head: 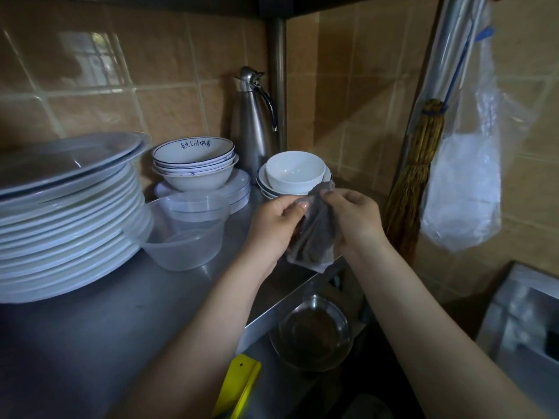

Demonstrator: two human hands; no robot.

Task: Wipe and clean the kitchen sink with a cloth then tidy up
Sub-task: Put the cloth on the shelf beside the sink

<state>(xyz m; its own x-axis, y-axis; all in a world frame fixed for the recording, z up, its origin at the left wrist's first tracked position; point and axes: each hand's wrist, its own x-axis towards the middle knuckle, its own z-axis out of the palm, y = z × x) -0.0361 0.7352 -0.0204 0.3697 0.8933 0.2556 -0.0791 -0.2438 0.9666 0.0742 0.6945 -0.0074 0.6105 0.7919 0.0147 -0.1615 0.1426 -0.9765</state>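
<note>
A grey cloth (317, 237) hangs between both hands above the right end of the steel counter (90, 328). My left hand (273, 226) pinches its left side near the top edge. My right hand (357, 220) grips its right side and top corner. The cloth's lower edge droops just over the counter's edge. Part of a steel sink (526, 316) shows at the lower right, its basin mostly out of view.
A tall stack of white plates (69, 213), clear plastic tubs (184, 234), stacked bowls (195, 164), a white bowl (295, 170) and a steel flask (254, 122) crowd the counter. Below lie a glass bowl (311, 331) and a yellow object (239, 385). A broom (414, 176) and plastic bag (465, 182) hang at right.
</note>
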